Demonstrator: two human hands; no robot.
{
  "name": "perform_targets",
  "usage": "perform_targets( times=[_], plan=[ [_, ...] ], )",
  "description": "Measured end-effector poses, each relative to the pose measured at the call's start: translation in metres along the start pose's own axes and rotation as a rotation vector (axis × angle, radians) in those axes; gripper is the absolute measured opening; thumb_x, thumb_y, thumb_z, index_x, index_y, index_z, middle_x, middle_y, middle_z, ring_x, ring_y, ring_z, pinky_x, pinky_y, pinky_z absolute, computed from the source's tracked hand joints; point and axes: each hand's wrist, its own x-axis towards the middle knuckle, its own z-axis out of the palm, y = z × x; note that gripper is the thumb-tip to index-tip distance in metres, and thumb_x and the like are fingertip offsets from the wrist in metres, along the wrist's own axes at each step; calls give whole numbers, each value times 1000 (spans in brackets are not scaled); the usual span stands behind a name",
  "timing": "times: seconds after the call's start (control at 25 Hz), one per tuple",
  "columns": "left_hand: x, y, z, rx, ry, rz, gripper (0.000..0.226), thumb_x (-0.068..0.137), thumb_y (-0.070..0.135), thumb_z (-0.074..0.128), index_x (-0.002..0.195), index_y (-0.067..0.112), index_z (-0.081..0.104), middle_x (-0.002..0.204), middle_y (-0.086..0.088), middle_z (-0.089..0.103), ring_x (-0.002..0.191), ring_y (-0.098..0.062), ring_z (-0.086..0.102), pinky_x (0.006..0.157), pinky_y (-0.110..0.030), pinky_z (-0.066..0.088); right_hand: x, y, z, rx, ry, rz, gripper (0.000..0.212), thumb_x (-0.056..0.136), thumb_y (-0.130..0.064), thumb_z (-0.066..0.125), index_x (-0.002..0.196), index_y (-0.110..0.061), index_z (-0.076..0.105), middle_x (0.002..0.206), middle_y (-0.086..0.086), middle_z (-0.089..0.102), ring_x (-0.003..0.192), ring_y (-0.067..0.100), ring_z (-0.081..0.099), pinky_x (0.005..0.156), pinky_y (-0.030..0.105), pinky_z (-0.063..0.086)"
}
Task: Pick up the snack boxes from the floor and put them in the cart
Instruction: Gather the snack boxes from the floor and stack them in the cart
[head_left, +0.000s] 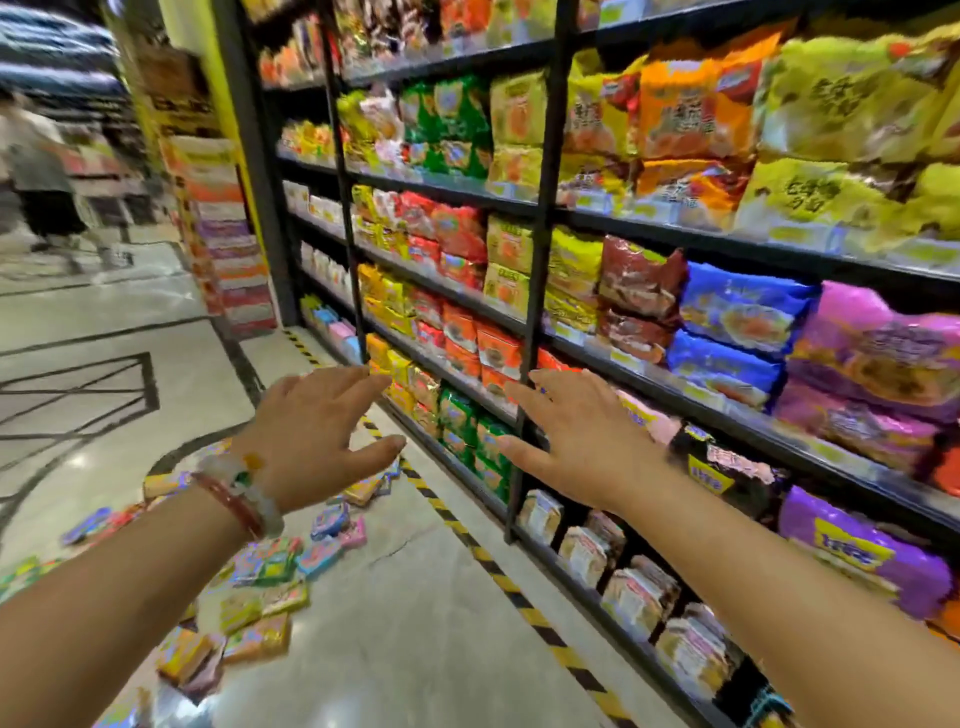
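Several small colourful snack boxes (270, 566) lie scattered on the pale tiled floor at the lower left, partly hidden behind my left forearm. My left hand (317, 431), with bracelets on the wrist, is stretched forward above them, fingers spread and holding nothing. My right hand (576, 441) reaches out beside it, fingers straight and empty, in front of the lower shelves. No cart is in view.
A tall black shelf unit (540, 218) packed with snack bags fills the right side. Yellow-black hazard tape (467, 535) runs along its base. A stack of cartons (228, 234) stands at the shelf end. A person (41, 171) stands far left.
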Motion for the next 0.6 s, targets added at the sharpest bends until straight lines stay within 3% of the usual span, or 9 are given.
perform_targets(
  times=[0.16,0.32,0.6],
  plan=[
    [32,-35,24,-5,38,-115,93,68,76,16,139,23,46,141,-3,48,131,-21,43,103,-44,32,74,13,25,45,8,-106,71,91,-69,21,150,-30,21,153,2,24,140,21,16,113,36,5],
    [57,-82,50,25,-31,-235,97,64,77,9,142,29,38,148,0,39,137,-19,34,109,-43,25,146,12,64,64,-5,-164,94,72,-76,-4,149,-30,23,153,3,26,140,23,18,114,39,7],
    [117,-198,94,19,-55,-318,99,63,76,10,144,26,38,150,1,37,138,-18,31,111,-45,22,296,-20,127,112,-14,-218,95,70,-76,-8,151,-33,17,156,1,21,142,20,15,116,40,5]
  ],
)
